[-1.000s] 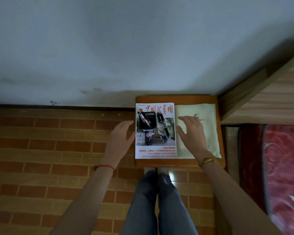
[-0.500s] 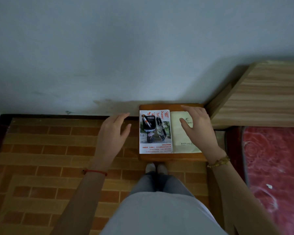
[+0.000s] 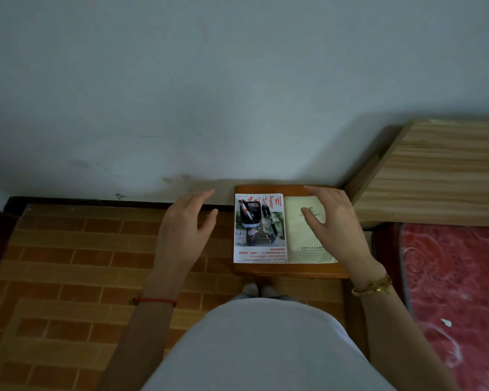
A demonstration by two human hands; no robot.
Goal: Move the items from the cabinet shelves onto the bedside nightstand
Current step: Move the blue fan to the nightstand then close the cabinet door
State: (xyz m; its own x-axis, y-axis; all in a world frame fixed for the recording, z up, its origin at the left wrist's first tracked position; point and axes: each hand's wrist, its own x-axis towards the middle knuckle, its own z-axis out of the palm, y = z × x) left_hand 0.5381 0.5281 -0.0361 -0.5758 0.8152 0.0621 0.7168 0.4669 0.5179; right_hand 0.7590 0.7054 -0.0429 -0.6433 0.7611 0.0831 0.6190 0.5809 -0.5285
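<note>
A small orange-brown nightstand (image 3: 288,270) stands against the wall, beside the bed. On its left half lies a magazine (image 3: 259,251) with red characters on the cover. A black mesh pen holder (image 3: 250,211) with pens lies on the magazine's upper part. A pale cream booklet (image 3: 304,249) lies to the right of the magazine. My left hand (image 3: 185,230) hovers left of the nightstand, fingers relaxed, holding nothing. Over the booklet hangs my right hand (image 3: 333,224), fingers spread and empty.
A wooden headboard (image 3: 435,176) and a red patterned bedspread (image 3: 458,292) are on the right. The floor (image 3: 82,263) has a brick pattern. A pale wall (image 3: 237,94) rises behind the nightstand. My feet (image 3: 259,289) stand at the nightstand's front edge.
Both hands have lifted off the magazine and booklet and drawn apart. The view has pulled back and up from the nightstand.
</note>
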